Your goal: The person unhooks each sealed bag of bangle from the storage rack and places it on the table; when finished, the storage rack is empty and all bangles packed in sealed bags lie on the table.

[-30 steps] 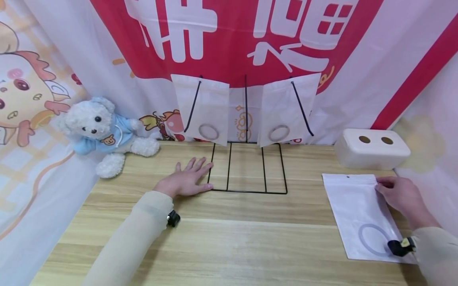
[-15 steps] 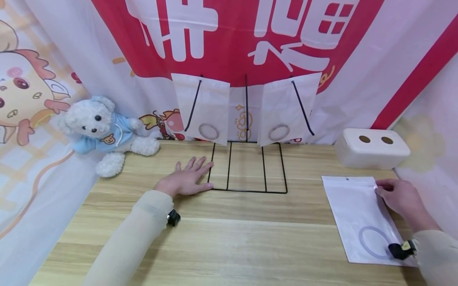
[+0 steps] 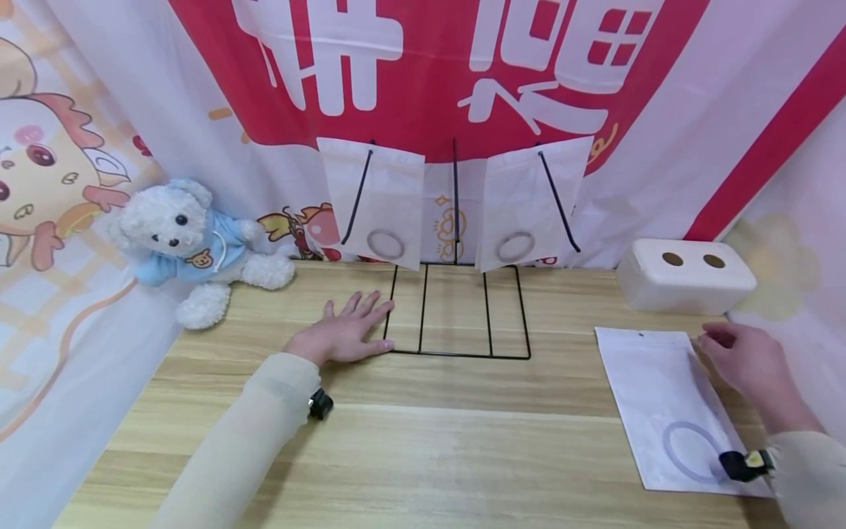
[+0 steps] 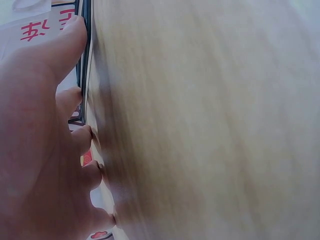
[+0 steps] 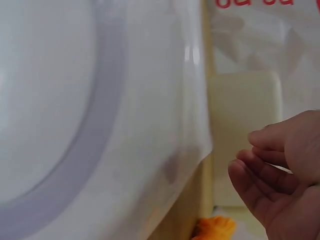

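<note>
By the counter's (image 3: 476, 463) right edge, my right hand (image 3: 748, 369)'s empty, fingers narrow, beside the white pouch (image 3: 651, 397): best pinch lightly; left hand (image 3: 340, 338) spread at the wire rack (image 3: 456, 355).

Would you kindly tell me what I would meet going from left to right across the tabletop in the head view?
Plush bear, left hand, base of the black wire rack, flat white bag, right hand. The white box is left out, as it sits behind the bag.
</note>
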### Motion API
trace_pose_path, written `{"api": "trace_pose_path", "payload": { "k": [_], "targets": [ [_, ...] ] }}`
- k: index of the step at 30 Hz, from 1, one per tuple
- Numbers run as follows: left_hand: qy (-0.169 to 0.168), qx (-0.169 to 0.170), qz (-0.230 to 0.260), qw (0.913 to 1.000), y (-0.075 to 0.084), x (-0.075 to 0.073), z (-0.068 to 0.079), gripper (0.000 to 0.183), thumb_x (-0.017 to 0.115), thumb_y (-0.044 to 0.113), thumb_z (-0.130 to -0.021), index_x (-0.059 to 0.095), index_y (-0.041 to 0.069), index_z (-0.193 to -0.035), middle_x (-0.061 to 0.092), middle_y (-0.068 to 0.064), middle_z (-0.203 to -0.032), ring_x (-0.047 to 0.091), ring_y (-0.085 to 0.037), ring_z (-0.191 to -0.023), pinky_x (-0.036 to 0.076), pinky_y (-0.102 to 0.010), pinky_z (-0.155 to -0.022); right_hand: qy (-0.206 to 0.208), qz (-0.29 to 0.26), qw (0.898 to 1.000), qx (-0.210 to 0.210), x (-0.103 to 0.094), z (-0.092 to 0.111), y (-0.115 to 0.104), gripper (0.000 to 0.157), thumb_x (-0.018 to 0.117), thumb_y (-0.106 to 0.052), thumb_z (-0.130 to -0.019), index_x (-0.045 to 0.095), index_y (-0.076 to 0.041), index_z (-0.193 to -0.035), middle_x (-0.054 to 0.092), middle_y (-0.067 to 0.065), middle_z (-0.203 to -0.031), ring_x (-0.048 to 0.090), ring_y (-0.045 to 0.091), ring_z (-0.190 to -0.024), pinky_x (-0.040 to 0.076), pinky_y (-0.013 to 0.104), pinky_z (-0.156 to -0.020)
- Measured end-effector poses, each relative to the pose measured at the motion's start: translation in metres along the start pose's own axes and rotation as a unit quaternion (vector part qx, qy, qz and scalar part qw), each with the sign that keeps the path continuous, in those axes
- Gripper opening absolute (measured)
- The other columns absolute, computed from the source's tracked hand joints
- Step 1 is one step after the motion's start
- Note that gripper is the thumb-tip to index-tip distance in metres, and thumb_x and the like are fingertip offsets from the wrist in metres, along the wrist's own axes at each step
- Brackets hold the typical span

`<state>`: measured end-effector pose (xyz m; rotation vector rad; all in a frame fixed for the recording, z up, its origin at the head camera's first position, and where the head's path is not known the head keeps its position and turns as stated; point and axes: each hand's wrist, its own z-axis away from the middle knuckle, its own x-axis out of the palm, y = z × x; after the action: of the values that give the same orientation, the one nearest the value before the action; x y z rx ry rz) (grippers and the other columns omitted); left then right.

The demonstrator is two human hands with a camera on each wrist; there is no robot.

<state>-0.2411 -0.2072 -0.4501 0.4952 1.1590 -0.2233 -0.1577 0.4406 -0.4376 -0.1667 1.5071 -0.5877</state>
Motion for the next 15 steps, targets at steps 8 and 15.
{"api": "trace_pose_path", "payload": {
  "k": [8, 15],
  "targets": [
    [0.000, -0.001, 0.002, 1.0000, 0.001, -0.001, 0.001, 0.087, 0.045, 0.072, -0.107, 0.012, 0.029, -0.176, 0.000, -0.011, -0.184, -0.001, -0.047, -0.169, -0.004, -0.085, -0.124, 0.084, -0.042, 0.994, -0.048, -0.019, 0.006, -0.037, 0.050, 0.062, -0.034, -0.110, 0.065, 0.005, -0.141, 0.067, 0.036, -0.132, 0.067, 0.029, -0.098, 0.045, 0.008, -0.058],
    [0.000, -0.001, 0.000, 1.0000, -0.001, 0.001, -0.001, 0.089, 0.045, 0.073, -0.106, 0.011, 0.030, -0.176, -0.001, -0.011, -0.184, -0.001, -0.047, -0.169, -0.005, -0.085, -0.124, 0.103, -0.091, 0.990, -0.039, -0.030, 0.011, -0.073, 0.058, 0.061, -0.046, -0.109, 0.064, -0.003, -0.147, 0.070, 0.016, -0.132, 0.060, 0.010, -0.098, 0.046, 0.002, -0.063]
  ]
}}
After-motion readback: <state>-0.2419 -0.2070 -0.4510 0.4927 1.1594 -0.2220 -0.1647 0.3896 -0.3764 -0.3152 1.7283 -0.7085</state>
